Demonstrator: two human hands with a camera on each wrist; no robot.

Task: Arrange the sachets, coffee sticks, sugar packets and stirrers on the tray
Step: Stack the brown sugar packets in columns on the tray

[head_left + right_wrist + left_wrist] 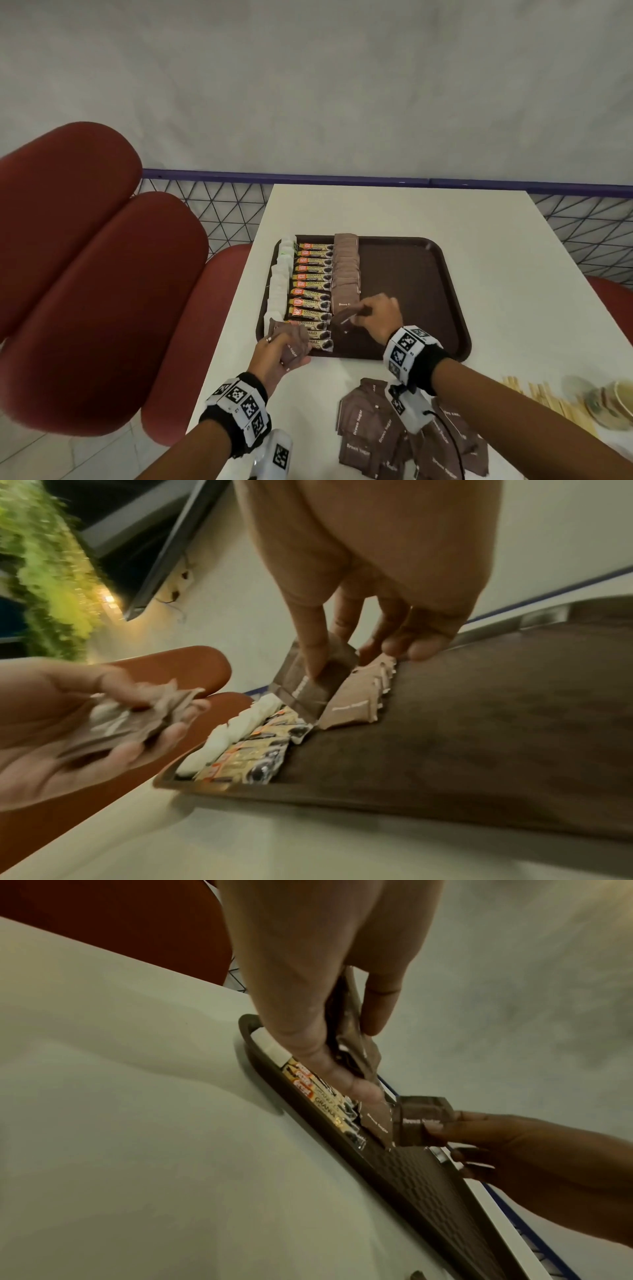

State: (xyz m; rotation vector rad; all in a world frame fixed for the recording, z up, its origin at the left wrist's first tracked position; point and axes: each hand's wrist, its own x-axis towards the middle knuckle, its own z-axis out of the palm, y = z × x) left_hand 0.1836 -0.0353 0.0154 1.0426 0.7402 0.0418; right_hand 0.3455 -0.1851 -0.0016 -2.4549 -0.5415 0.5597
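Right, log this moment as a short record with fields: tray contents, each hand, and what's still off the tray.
tray: brown tray on the white table
column one: white sachets along the tray's left edge
column two: coffee sticks
column three: row of brown sugar packets, not yet reaching the near rim
right hand: pinches one brown sugar packet at the row's near end
left hand: holds a bunch of brown sugar packets
off tray: loose brown sugar packets, wooden stirrers

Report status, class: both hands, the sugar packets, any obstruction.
Left hand grips spare brown packets. Right hand pinches one brown sugar packet, at near end of tray's sugar row. Nothing blocking.
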